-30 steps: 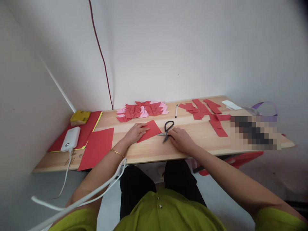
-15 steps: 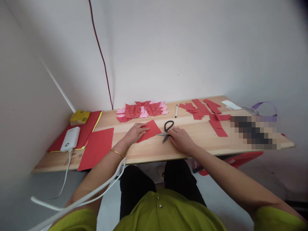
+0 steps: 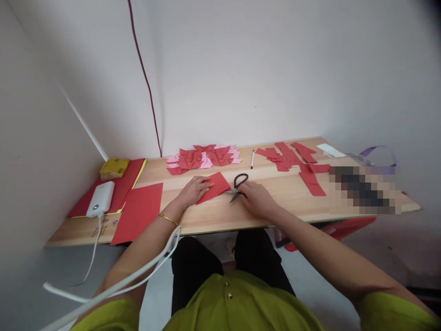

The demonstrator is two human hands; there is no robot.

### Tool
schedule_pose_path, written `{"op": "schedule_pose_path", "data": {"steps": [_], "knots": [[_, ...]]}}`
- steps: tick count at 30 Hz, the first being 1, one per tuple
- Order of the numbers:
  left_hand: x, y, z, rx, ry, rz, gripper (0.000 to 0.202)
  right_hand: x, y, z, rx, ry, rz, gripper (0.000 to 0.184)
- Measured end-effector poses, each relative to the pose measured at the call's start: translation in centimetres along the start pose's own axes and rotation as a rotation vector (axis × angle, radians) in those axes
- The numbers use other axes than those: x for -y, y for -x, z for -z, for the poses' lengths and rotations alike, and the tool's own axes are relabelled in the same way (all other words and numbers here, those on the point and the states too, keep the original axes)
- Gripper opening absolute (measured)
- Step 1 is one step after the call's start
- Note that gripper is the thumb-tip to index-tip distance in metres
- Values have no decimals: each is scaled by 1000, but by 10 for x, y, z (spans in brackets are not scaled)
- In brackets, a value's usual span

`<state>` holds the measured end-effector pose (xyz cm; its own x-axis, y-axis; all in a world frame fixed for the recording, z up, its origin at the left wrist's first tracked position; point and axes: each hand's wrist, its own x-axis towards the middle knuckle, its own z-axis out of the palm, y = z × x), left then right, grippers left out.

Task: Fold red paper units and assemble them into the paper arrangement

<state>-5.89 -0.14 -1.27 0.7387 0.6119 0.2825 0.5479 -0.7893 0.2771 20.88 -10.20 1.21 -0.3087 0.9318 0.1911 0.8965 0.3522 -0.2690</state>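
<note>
I see my left hand [image 3: 193, 190] flat on the red sheet [image 3: 214, 187], fingers [image 3: 206, 185] spread and pressing its near-left edge onto the table [image 3: 220, 212], gripping nothing. My right hand [image 3: 257, 198] rests loose on the wood, fingertips touching the scissors [image 3: 237, 186], not closed around them. The scissors lie just right of the sheet, between both hands.

Both arms reach forward — left hand [image 3: 193, 189] flat, right hand [image 3: 257, 198] curled.
</note>
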Motion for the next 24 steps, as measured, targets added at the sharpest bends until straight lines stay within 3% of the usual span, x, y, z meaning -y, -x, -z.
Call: {"op": "schedule_pose_path", "data": {"steps": [11,24], "knots": [[0,0,0,1,6,3,35,1,-3,0,30,89,-11,17],[-2,0,0,5,-4,18,35,17,-10,-16,8,93,194,19]]}}
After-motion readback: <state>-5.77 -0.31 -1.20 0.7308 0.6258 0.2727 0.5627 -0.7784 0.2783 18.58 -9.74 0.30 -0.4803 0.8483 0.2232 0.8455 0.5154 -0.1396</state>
